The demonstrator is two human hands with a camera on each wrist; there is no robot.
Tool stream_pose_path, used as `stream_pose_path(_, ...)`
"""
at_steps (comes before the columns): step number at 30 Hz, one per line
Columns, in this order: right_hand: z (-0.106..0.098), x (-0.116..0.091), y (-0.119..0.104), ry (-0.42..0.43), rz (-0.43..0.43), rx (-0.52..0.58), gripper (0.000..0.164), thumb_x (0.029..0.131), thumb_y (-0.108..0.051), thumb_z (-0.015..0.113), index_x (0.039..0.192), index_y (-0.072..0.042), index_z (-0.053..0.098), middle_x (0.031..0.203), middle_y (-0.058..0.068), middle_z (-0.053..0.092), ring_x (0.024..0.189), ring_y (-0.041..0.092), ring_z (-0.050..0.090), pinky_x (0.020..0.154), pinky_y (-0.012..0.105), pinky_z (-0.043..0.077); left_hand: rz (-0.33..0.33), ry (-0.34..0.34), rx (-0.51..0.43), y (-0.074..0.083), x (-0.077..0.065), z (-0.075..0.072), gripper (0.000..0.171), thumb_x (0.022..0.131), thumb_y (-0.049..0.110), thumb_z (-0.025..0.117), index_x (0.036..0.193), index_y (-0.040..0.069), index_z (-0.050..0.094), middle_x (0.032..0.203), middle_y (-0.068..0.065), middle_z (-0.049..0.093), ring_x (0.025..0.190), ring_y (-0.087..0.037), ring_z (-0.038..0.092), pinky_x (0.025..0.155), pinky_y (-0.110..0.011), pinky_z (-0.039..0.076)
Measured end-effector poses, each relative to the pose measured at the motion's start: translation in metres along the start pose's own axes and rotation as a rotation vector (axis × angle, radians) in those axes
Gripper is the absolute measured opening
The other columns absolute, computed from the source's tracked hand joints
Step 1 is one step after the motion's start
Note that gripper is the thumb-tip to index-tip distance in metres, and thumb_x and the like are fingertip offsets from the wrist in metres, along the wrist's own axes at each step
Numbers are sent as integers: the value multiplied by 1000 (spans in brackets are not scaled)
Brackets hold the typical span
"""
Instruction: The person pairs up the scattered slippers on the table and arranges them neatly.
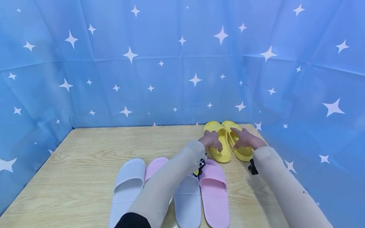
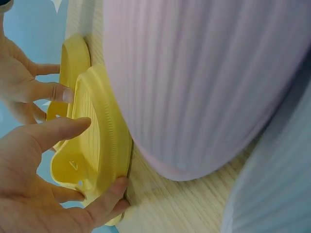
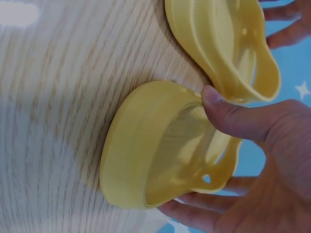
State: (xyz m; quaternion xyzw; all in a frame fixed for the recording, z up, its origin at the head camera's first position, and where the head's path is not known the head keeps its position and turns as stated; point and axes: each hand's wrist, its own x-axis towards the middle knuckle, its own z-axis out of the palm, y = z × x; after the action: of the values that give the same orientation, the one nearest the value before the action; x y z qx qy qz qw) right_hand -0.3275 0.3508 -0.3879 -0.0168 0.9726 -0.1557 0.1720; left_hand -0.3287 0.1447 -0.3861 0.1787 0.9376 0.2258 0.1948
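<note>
A pair of yellow slippers stands at the back right corner of the table, the left slipper [image 1: 225,152] beside the right slipper [image 1: 244,154]. My left hand [image 1: 211,141] is spread over the left one; in the left wrist view its thumb extends over the foot opening and its fingertips [image 2: 116,187] lie along the side. Over the other slipper reaches my right hand [image 1: 247,139]. In the right wrist view its thumb [image 3: 223,114] is at the inner rim, with fairly straight fingers by the opposite side. Whether either hand presses firmly is unclear.
Nearer me are a grey slipper [image 1: 128,180] and a pink slipper [image 1: 155,166], partly under my left forearm. Another grey slipper [image 1: 187,202] and pink slipper [image 1: 214,196] lie right of them. A blue star-patterned curtain [image 1: 171,69] surrounds the wooden table [image 1: 85,164].
</note>
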Motion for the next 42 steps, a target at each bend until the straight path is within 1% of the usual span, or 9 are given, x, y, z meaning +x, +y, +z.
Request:
stream_pose_path(7, 1, -1, -2, -2, -14, 21, 101, 87, -12, 75, 166, -7, 11, 161, 46, -11, 147, 68, 0, 112, 79, 29, 48, -74, -103, -13, -3, -11, 93, 93, 38, 73, 166, 13, 20, 170, -16, 23, 151, -30, 39, 115, -45, 47)
stream_pose_path(11, 0, -4, -3, -3, -16, 26, 102, 88, -13, 75, 166, -8, 9, 159, 47, -16, 146, 69, 2, 112, 78, 30, 92, -55, -180, -24, -8, -23, 96, 94, 37, 72, 167, 11, 15, 173, -14, 21, 158, -30, 27, 125, -47, 34)
stream_pose_path(14, -1, -7, -3, -3, -26, 21, 102, 89, -12, 75, 166, -7, 7, 156, 48, -23, 140, 69, 27, 105, 71, 43, 129, -5, -215, -35, -13, -34, 101, 93, 38, 73, 167, 8, 10, 174, -14, 17, 162, -31, 15, 129, -48, 26)
stream_pose_path(17, -3, -13, -5, 5, -42, 17, 101, 91, -11, 72, 166, -7, 4, 154, 44, -33, 109, 56, 60, 84, 54, 55, 147, 36, -236, -48, -24, -49, 106, 93, 39, 73, 167, 7, 4, 174, -14, 13, 162, -32, 13, 130, -48, 21)
stream_pose_path(20, -8, -24, -13, 67, -67, -24, 98, 93, -15, 71, 166, -9, 6, 156, 40, -35, 89, 47, 64, 65, 43, 52, 170, 83, -219, -64, -41, -65, 105, 93, 40, 73, 167, 8, 5, 173, -16, 18, 160, -33, 20, 129, -49, 24)
stream_pose_path(26, -13, -51, -42, 297, -191, -133, 87, 93, -24, 74, 162, -5, 25, 163, 45, 0, 133, 71, 35, 85, 72, 51, 233, 203, -146, -98, -88, -91, 98, 95, 43, 71, 167, 12, 12, 173, -13, 20, 160, -33, 22, 129, -52, 24)
stream_pose_path(32, 8, -84, -79, 382, -319, -140, 78, 94, -30, 75, 159, -10, 37, 161, 33, 33, 130, 58, 51, 87, 72, 53, 268, 375, -127, -133, -138, -93, 83, 97, 42, 69, 164, 17, 28, 170, -8, 32, 157, -31, 29, 125, -56, 30)
stream_pose_path(37, 32, -112, -103, 368, -403, -139, 67, 91, -34, 79, 149, -12, 53, 148, 24, 55, 121, 47, 63, 86, 63, 57, 272, 459, -106, -156, -174, -77, 69, 96, 39, 71, 155, 14, 46, 157, -10, 50, 135, -35, 57, 107, -56, 50)
stream_pose_path(42, 53, -129, -121, 207, -414, -132, 69, 88, -50, 77, 145, -14, 58, 136, 18, 64, 106, 33, 70, 83, 54, 59, 165, 444, -18, -169, -196, -56, 61, 92, 43, 74, 145, 15, 59, 145, -10, 62, 124, -35, 65, 99, -57, 54)
